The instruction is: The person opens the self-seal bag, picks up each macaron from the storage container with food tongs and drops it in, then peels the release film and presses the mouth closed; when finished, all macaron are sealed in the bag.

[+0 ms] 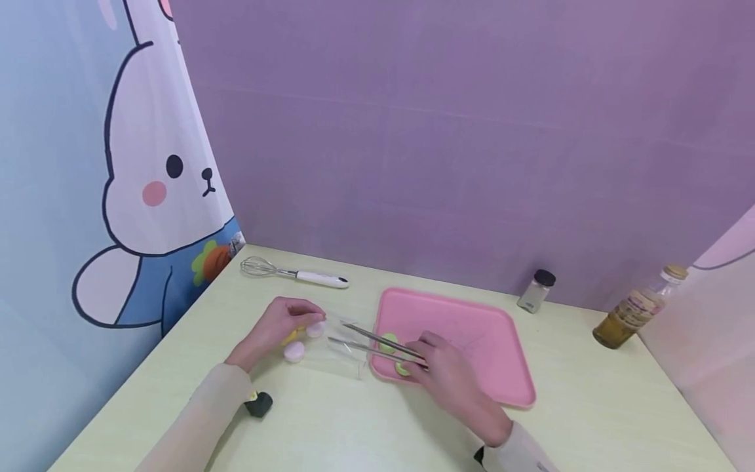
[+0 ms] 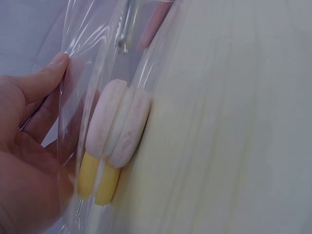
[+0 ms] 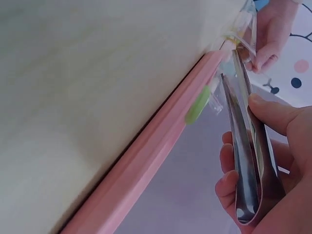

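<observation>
My left hand [image 1: 282, 328] pinches the edge of a clear plastic bag [image 1: 333, 364] between thumb and fingers, lifting the film. Inside lie two pale pink macarons [image 1: 294, 352] and a yellow macaron [image 2: 88, 175], partly behind a pink one in the left wrist view. My right hand [image 1: 448, 375] grips metal tongs [image 3: 242, 151] between thumb and fingers. Their tips stand apart at the bag's mouth, with nothing between them. Under the tongs, two green macarons [image 1: 387, 341] sit at the left side of the pink tray [image 1: 454, 308].
A whisk [image 1: 321, 279] with a white handle lies at the back left. Toward the back right stand a small black-lidded jar [image 1: 533, 295] and a corked bottle [image 1: 632, 314] of amber liquid. A purple backdrop [image 1: 436, 151] rises behind the table [image 1: 366, 432].
</observation>
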A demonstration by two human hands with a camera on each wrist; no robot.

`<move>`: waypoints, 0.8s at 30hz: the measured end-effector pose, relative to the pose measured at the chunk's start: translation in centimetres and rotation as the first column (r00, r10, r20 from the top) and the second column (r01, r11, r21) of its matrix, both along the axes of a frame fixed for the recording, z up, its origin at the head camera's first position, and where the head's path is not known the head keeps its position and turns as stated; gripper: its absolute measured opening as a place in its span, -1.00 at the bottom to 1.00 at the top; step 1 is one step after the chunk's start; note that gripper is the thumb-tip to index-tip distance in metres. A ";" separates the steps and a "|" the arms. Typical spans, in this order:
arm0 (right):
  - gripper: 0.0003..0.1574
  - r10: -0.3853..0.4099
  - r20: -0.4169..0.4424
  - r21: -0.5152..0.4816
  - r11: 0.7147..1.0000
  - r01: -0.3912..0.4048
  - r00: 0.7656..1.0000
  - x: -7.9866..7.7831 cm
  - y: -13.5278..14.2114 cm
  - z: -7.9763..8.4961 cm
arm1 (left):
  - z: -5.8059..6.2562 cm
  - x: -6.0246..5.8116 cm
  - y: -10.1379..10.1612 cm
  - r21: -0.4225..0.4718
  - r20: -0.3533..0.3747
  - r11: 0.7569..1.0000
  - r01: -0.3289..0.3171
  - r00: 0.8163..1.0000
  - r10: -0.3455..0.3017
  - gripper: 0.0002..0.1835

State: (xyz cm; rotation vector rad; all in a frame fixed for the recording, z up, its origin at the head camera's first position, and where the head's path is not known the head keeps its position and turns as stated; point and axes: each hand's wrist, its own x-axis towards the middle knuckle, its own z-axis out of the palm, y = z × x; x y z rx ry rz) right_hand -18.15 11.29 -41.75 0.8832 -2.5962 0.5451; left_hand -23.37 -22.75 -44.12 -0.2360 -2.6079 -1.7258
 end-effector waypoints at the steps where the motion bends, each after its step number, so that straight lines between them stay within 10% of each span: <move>1: -0.71 -0.001 0.001 -0.008 1.000 0.001 1.000 0.2 0.4 0.0 | 0.0 0.0 0.0 -0.001 0.001 1.000 -0.002 1.000 0.002 -0.80; 14: -0.60 -0.039 -0.160 -0.043 0.999 0.032 0.986 3.1 6.4 0.4 | 0.0 0.0 0.0 -0.005 -0.011 1.000 0.007 1.000 -0.007 -0.83; 24: -0.63 -0.041 -0.103 -0.052 0.998 0.036 0.994 4.9 10.8 0.7 | 0.0 0.0 -0.1 -0.014 -0.012 1.000 0.008 1.000 -0.008 -0.81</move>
